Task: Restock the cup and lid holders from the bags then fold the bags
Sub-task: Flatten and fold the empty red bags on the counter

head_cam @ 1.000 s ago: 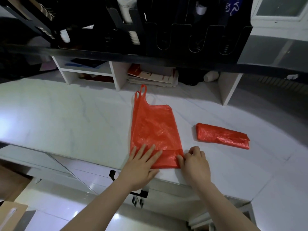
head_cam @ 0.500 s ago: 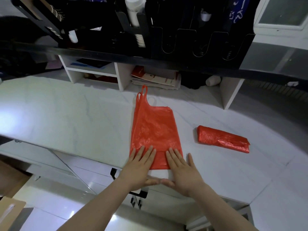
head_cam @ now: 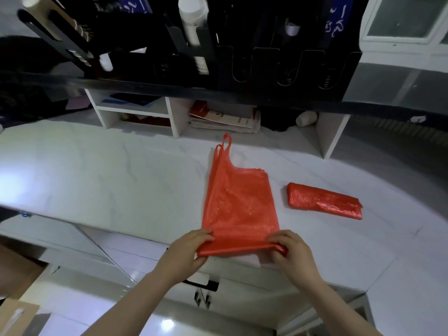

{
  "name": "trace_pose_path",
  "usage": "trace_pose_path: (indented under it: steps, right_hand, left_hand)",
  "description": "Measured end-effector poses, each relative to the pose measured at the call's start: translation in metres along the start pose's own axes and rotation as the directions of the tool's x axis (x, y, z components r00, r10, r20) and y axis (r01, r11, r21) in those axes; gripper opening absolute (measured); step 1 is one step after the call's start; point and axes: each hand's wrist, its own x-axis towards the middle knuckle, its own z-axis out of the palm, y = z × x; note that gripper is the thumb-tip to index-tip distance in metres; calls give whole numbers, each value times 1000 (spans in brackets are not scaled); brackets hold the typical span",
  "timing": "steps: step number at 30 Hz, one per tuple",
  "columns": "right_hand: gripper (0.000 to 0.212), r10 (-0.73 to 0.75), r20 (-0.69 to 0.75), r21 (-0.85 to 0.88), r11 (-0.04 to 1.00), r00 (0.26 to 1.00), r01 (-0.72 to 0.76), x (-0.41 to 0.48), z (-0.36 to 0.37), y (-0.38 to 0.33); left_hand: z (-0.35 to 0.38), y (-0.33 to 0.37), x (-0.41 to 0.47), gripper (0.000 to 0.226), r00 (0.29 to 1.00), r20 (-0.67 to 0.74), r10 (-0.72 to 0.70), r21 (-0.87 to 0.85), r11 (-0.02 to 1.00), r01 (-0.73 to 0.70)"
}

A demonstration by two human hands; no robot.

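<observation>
Flat red bag (head_cam: 238, 204): lies spread on the white marble counter (head_cam: 97, 180) straight ahead of me, with its handles pointing away toward the back and its bottom edge at the counter's near edge.
Bag's near edge: lifted off the counter and turned over into a narrow roll that runs from one of my hands to the other.
Left hand (head_cam: 188, 251): my fingers are curled, with thumb and fingertips pinching the roll's left end at the bag's near left corner.
Right hand (head_cam: 291, 251): my fingers are curled here too, pinching the roll's right end at the near right corner; a bit of red shows between them.
Bag relative to hands: the whole sheet stretches away from me. Both hands sit at its nearest edge, one at each corner, with the roll between them.
Folded red bag (head_cam: 323, 201): a compact bundle on the counter to the right of the flat one, apart from it and beyond my right hand. Neither hand touches it.
Holder rack (head_cam: 266, 57): black with U-shaped slots, up above the back of the counter; a white stack of cups (head_cam: 194, 20) stands in a slot toward the left.
Under the rack: a white shelf unit (head_cam: 135, 110) and a pile of papers (head_cam: 225, 117) at the back of the counter, well away from the bags.
</observation>
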Motion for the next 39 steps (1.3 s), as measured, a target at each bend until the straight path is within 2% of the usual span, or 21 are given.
trace_pose_path:
  steps: [2, 4, 7, 8, 9, 13, 16, 17, 19, 20, 21, 22, 23, 24, 26, 27, 29, 32, 34, 36, 39]
  right_hand:
    - [9, 71, -83, -19, 997, 994, -72, 1, 4, -2]
    - [7, 137, -122, -25, 990, 983, -141, 3, 9, -4]
    - [19, 228, -139, -48, 970, 964, -236, 14, 15, -7]
    - [21, 249, -149, -71, 963, 957, -262, 17, 17, -7]
    - [21, 262, -165, -107, 954, 951, -282, 20, 19, -8]
    - [16, 247, -229, -203, 934, 942, -294, 20, 24, -9]
    - [29, 243, -242, -213, 931, 939, -295, 20, 27, -11]
    - [36, 234, -245, -218, 933, 941, -288, 19, 27, -12]
    - [46, 189, -233, -257, 934, 954, -247, 16, 29, -13]
    - [50, 169, -212, -302, 926, 963, -229, 15, 29, -14]
    - [54, 152, -175, -362, 909, 973, -207, 14, 29, -14]
    - [56, 127, -115, -429, 888, 985, -164, 12, 29, -14]
    - [56, 86, -29, -488, 868, 996, -90, 11, 28, -14]
    - [54, 48, 78, -526, 851, 996, 0, 11, 28, -12]
    - [74, 34, 271, -558, 820, 962, 128, 12, 25, -11]
    - [86, 40, 334, -571, 804, 942, 168, 11, 23, -9]
    - [97, 60, 393, -597, 776, 918, 205, 9, 19, -5]
    - [102, 51, 419, -614, 752, 907, 241, -1, 15, 0]
    - [98, -29, 402, -587, 759, 915, 282, -11, 12, 4]
    - [87, -144, 313, -538, 787, 939, 300, -20, 4, 6]
    - [73, -230, 171, -477, 831, 958, 285, -25, -5, 10]
  left_hand:
    - [-4, 0, 6, 25, 992, -78, -97, -99, 991, 89]
    - [-5, 4, 14, 6, 975, -137, -173, -114, 981, 158]
    - [-1, 10, 20, 19, 937, -198, -289, -161, 952, 260]
    - [1, 12, 21, 17, 922, -204, -328, -193, 937, 291]
    - [2, 15, 22, 14, 905, -204, -373, -224, 918, 328]
    - [7, 21, 28, 38, 853, -235, -467, -294, 870, 395]
    - [10, 25, 24, 51, 889, -242, -390, -149, 920, 363]
    - [11, 25, 23, 55, 906, -268, -327, -54, 944, 325]
    - [13, 28, 25, 63, 947, -303, -108, 172, 971, 166]
    - [13, 29, 28, 67, 974, -228, 18, 286, 957, 50]
    - [12, 31, 29, 68, 992, -81, 91, 366, 929, -55]
    - [14, 29, 29, 65, 992, 59, 108, 395, 911, -123]
    - [16, 25, 29, 60, 984, 165, 73, 382, 915, -132]
    - [18, 21, 27, 57, 977, 211, 36, 373, 921, -114]
    - [20, 16, 26, 63, 974, 227, 20, 386, 916, -109]
    - [20, 16, 25, 67, 970, 244, 23, 391, 912, -120]
    - [20, 15, 25, 72, 963, 268, 24, 411, 901, -137]
    - [18, 14, 19, 78, 959, 279, 54, 413, 894, -171]
    - [15, 17, 12, 78, 965, 211, 153, 383, 896, -226]
    - [8, 20, 6, 70, 970, 133, 203, 329, 914, -237]
    - [0, 15, 2, 59, 987, 13, 162, 147, 976, -162]
